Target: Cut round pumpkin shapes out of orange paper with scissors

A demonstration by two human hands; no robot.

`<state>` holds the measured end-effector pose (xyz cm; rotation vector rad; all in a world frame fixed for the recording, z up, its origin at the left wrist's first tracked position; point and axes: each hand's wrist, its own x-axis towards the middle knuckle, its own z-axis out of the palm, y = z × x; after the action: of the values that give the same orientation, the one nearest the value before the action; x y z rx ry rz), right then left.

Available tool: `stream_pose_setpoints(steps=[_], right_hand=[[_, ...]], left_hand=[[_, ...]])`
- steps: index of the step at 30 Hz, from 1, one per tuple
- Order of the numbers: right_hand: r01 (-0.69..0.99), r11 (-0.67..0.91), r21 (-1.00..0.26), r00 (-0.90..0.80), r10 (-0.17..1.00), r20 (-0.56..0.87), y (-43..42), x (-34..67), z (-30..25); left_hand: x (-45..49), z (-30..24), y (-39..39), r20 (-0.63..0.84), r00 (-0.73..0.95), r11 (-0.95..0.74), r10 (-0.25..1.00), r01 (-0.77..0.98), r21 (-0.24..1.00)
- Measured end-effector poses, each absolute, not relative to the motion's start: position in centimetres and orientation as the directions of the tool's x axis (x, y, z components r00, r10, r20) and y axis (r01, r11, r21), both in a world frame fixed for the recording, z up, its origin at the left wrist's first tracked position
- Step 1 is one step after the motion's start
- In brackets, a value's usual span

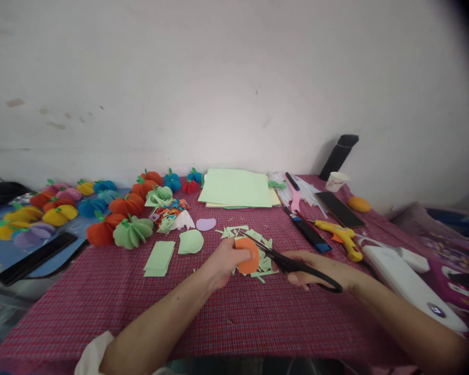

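Observation:
Between the thumb and fingers of my left hand [224,263] is a rounded piece of orange paper [249,259]. My right hand [303,268] grips black-handled scissors [285,262], whose blades lie along the upper right edge of the orange paper. Beneath both hands is a pile of light green paper scraps [266,263]. Left of the scraps lie a rounded green paper stack [190,241], a purple paper piece [206,224] and rectangular green paper pieces [159,259].
Paper pumpkins [133,232] in several colours crowd the left side. Green paper sheets [236,188] lie at the back. To the right are a yellow glue gun [342,237], a phone [340,209], a paper cup [336,180] and a white power bank [412,286].

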<state>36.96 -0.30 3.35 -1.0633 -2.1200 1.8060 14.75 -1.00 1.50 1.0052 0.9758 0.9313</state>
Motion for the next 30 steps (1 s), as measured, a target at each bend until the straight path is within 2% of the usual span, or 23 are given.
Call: stream_pose_setpoints(steps=[9,13,16,19,22,25,27,30], right_hand=[[0.366,-0.058,-0.929,-0.804,0.483,-0.347,-0.1,38.3,3.2],[0.344,-0.126,-0.93,-0.806,0.469,-0.362,-0.8,40.1,4.0],[0.402,-0.168,-0.9,-0.77,0.469,-0.432,-1.4,41.7,4.3],[0.419,-0.162,-0.893,-0.741,0.508,-0.44,-1.5,42.8,3.9],[0.314,-0.113,-0.943,-0.649,0.699,-0.3,-1.3,42.3,3.1],[0.178,-0.012,-0.984,-0.444,0.891,-0.091,-1.4,39.9,2.9],[0.145,0.059,-0.988,-0.396,0.918,-0.003,-1.8,37.6,3.2],[0.09,0.139,-0.986,-0.455,0.887,0.083,-2.2,34.2,3.7]], left_hand=[[14.6,1.3,-0.8,-0.214,0.269,0.266,0.939,-0.17,0.949],[14.6,1.2,-0.7,-0.225,0.237,0.272,0.945,-0.19,0.943],[14.6,1.2,-0.7,-0.234,0.221,0.277,0.947,-0.188,0.942],[14.7,1.1,-0.6,-0.227,0.221,0.27,0.948,-0.189,0.944],[14.8,1.0,-0.7,-0.209,0.228,0.255,0.951,-0.198,0.947],[14.8,1.0,-0.7,-0.209,0.231,0.253,0.95,-0.181,0.95],[14.9,1.0,-0.8,-0.211,0.225,0.249,0.951,-0.158,0.955],[14.9,1.0,-0.9,-0.199,0.232,0.234,0.952,-0.136,0.963]])
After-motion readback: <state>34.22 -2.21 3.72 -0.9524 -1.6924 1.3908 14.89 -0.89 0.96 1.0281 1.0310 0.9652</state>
